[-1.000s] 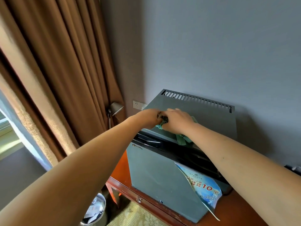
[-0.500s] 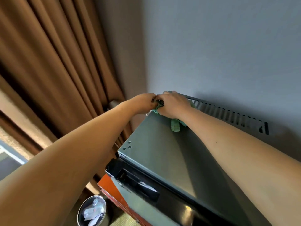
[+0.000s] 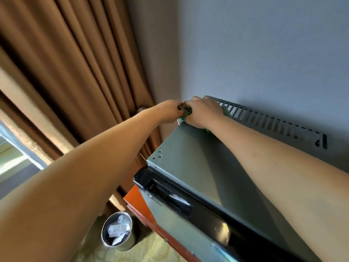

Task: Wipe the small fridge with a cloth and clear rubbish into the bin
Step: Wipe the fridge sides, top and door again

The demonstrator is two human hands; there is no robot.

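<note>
At centre frame I keep my right hand (image 3: 203, 114) pressed over the crumpled green cloth (image 3: 186, 115) on the grey metal fridge (image 3: 188, 157) top's far corner, my left hand (image 3: 170, 110) pinching its loose end, likely to keep it bunched.

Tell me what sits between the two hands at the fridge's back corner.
In the head view, a bunched green cloth shows between left hand and right hand.

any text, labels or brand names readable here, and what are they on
None can be read in this view.
Small fridge: no lettering shows on its grey top or on the black door strip.
Rubbish in the bin: the pale wrappers may carry print, but it is too small and blurred to read.
Green cloth held between the left hand and the right hand: no label visible.
</note>
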